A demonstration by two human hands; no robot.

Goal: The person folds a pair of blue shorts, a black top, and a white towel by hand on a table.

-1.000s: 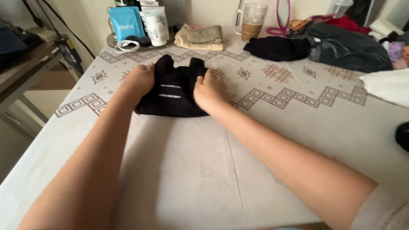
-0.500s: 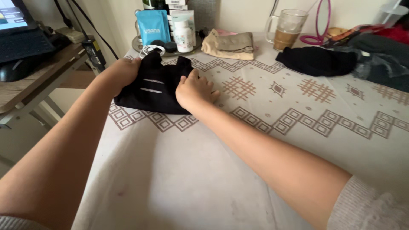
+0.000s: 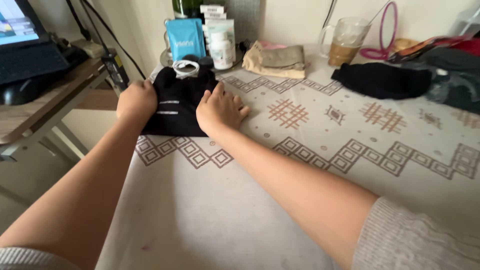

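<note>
Patterned tablecloth [image 3: 300,165], folded black garment [image 3: 177,102] pinned down between both hands near the far left corner.

So the garment's a neat dark bundle with two thin white stripes, lying flat on the cloth. Left hand [image 3: 136,100] is closed up against its left edge, knuckles up, looks like it's gripping the fabric there. Right hand [image 3: 218,109] sits on the right edge, fingers loosely spread and pressing flat, not clenched, probably to keep the fold from springing open. Just beyond the fingertips there's a coiled white cable [image 3: 185,67], a blue pouch [image 3: 185,38] and a white bottle [image 3: 220,48]. Further right of the right hand: folded beige cloth [image 3: 275,60], glass mug [image 3: 346,41], another black garment [image 3: 382,80]. Laptop [image 3: 25,47] off past the left hand.
</note>
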